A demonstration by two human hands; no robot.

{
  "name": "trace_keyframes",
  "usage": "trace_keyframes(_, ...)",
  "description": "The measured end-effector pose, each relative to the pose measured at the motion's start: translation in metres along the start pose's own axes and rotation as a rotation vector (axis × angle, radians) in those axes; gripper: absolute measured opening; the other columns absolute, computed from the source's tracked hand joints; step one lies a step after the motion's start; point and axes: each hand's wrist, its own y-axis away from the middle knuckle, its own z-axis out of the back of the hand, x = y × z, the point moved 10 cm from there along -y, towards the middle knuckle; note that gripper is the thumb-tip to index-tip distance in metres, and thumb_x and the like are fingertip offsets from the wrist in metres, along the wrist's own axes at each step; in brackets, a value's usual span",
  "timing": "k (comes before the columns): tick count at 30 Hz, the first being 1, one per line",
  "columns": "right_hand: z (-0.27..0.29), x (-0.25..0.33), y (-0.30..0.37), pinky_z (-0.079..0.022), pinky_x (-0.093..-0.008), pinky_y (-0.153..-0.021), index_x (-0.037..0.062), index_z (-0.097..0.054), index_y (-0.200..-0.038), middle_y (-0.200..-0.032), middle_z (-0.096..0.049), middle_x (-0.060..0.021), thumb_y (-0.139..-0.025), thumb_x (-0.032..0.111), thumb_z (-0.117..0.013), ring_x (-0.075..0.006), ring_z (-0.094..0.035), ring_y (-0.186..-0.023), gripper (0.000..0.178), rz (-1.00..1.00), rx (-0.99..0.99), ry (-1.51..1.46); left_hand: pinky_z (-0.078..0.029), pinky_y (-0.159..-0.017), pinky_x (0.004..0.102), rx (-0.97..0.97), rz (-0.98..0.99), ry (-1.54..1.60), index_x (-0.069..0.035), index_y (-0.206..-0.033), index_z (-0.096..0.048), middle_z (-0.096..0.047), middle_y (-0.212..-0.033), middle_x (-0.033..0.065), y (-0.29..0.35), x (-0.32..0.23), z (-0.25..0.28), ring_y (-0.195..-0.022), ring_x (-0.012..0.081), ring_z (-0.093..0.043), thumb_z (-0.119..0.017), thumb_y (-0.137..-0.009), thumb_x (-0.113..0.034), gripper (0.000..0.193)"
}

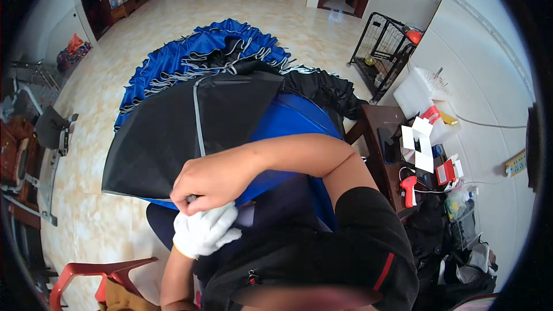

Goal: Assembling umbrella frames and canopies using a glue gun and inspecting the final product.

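A large black and blue fabric canopy [155, 132], like part of an umbrella, spreads in front of me and over my lap. A silver strip runs down its black panel. My bare right hand [210, 184] reaches across to the canopy's near edge, its fingers closed. A small grey piece [191, 198] shows between those fingers; its kind is unclear. Just below, touching it, my left hand [204, 231] wears a white knit glove. Its fingers are curled, and whatever they grip is hidden beneath the right hand.
Behind the canopy lies a gathered pile of blue and black fabric [196, 52] with silver edging. At right, a dark table [377, 121] bears an open white box [417, 144] and a red-and-white glue gun [409, 190]. A wire cage [383, 52] stands beyond; a red plastic chair [75, 273] is at lower left.
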Motion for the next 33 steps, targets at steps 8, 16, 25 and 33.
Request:
trace_keyframes(8,-0.033,-0.023,0.011,-0.048,-0.0371,-0.069,-0.002,-0.064,-0.082,-0.079,-0.064,-0.015,-0.08,0.006,-0.058,-0.0279,-0.063,-0.08,0.01,-0.043,0.491,-0.285,-0.048,-0.082,0.038,0.404,0.364,0.796,-0.009,-0.111,-0.059,-0.063,-0.103,0.0088,0.009,0.054,-0.073,-0.095,0.0272,-0.062,-0.063,-0.082,-0.032,0.038)
trace_keyframes(16,-0.03,-0.008,0.006,-0.049,-0.0356,-0.059,-0.0002,-0.061,-0.083,-0.079,-0.059,-0.0119,-0.077,0.009,-0.06,-0.0244,-0.06,-0.073,0.011,0.137,0.26,0.093,-0.048,-0.083,0.038,-0.022,0.481,0.3,-0.008,-0.114,-0.057,-0.063,-0.106,0.0088,0.067,0.113,-0.06,-0.097,0.0262,-0.062,-0.059,-0.085,-0.027,0.035)
trace_keyframes(25,-0.014,0.03,0.022,-0.047,-0.0284,-0.055,0.0051,-0.054,-0.073,-0.074,-0.047,-0.006,-0.076,0.014,-0.057,-0.0183,-0.051,-0.068,0.01,0.29,-0.242,0.675,-0.049,-0.083,0.0381,-0.371,0.544,0.123,-0.008,-0.113,-0.057,-0.063,-0.107,0.0086,0.097,0.122,-0.043,-0.098,0.0254,-0.062,-0.057,-0.086,-0.023,0.031)
trace_keyframes(33,-0.015,0.035,0.024,-0.045,-0.0263,-0.054,0.005,-0.054,-0.073,-0.074,-0.047,-0.0045,-0.076,0.016,-0.056,-0.0171,-0.05,-0.068,0.011,0.293,-0.328,0.792,-0.05,-0.08,0.0377,-0.316,0.552,0.006,-0.009,-0.113,-0.057,-0.062,-0.107,0.0079,0.119,0.136,-0.061,-0.097,0.0223,-0.062,-0.06,-0.084,-0.022,0.032)
